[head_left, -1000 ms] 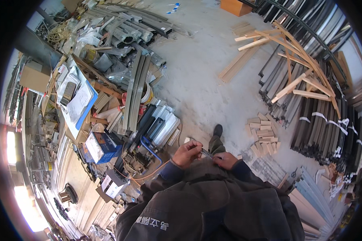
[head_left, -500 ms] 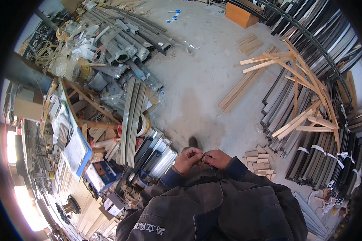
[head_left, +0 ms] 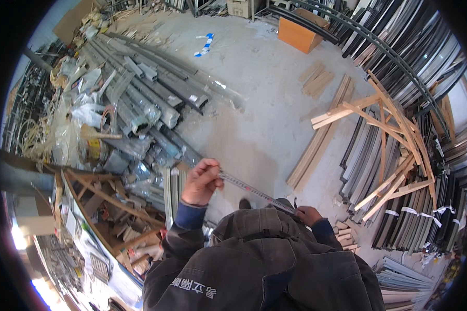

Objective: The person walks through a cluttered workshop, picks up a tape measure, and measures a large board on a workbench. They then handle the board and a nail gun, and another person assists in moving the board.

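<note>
The person's left hand (head_left: pixel 201 182) pinches one end of a tape measure (head_left: pixel 247 188) between thumb and fingertips, while the right hand (head_left: pixel 308 215) has its fingers closed on the other end, though whether they wrap a case cannot be told. The strip stretches between them above the floor (head_left: pixel 233 136), in front of the jacket (head_left: pixel 259 254); should the left pinch slip, it could spring back at the right fingers, and slackened tension could let it buckle or twist.
</note>
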